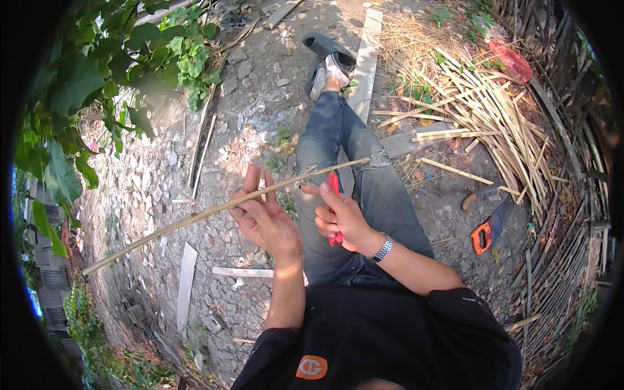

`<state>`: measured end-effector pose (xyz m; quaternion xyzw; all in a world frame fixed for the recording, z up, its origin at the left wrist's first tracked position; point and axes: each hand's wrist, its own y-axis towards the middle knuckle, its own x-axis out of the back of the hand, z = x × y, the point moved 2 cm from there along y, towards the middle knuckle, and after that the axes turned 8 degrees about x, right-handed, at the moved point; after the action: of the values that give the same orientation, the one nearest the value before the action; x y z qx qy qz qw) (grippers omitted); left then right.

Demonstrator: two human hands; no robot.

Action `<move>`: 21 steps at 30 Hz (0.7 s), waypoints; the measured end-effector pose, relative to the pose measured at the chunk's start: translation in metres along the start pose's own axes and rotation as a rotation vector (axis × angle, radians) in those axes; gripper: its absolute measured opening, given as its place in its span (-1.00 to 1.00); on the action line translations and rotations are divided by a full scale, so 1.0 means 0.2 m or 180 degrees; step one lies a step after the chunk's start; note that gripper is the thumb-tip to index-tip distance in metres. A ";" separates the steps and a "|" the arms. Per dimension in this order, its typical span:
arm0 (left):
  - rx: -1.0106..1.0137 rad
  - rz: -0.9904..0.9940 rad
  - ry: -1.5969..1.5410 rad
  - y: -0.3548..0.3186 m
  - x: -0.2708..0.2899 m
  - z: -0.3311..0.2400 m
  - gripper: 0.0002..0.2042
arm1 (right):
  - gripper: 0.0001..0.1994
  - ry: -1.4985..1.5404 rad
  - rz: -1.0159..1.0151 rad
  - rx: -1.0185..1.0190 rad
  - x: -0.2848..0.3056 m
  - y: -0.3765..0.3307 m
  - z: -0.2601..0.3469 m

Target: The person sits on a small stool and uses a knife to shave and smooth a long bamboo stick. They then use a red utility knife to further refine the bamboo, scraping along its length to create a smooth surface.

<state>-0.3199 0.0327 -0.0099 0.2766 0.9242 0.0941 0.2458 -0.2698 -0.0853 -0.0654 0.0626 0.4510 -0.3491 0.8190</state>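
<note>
Both hands meet at one long thin bamboo strip [214, 209], which slants from low on the person's left up to the right, across the knees. Left hand [263, 214] pinches it near the middle, fingers loosely curled around it. Right hand [344, 221] sits just beside, closed on a red-handled knife [334, 195] whose tip touches the strip.

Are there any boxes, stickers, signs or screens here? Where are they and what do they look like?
No boxes, signs or screens.
Badge: on the person's black shirt, bottom middle; a small rounded patch, orange with a white and grey mark.
Red crumpled thing: on the ground by the bamboo strips, top right; too blurred to tell if it is a wrapper.
</note>
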 end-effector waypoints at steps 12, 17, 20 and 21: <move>0.3644 0.2643 -0.2371 -0.14 0.35 0.14 -0.19 | -0.67 -0.0381 -0.0831 0.1524 0.27 0.17 0.59; 0.3716 0.3173 -0.2561 -0.18 0.46 0.06 -0.12 | -0.65 -0.1034 -0.0463 0.1402 0.41 0.24 0.79; 0.4209 0.3442 -0.1637 -0.19 0.41 0.00 -0.20 | -0.63 -0.1288 -0.0317 0.1421 0.45 0.27 0.86; 0.4308 0.3257 -0.1079 -0.20 0.31 -0.08 -0.31 | -0.67 -0.1439 -0.0261 0.1370 0.46 0.28 0.88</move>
<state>-0.3921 0.0342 -0.0334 0.7558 0.4943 -0.4199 0.0902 -0.0800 -0.1633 -0.0458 0.1372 0.1754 -0.4743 0.8517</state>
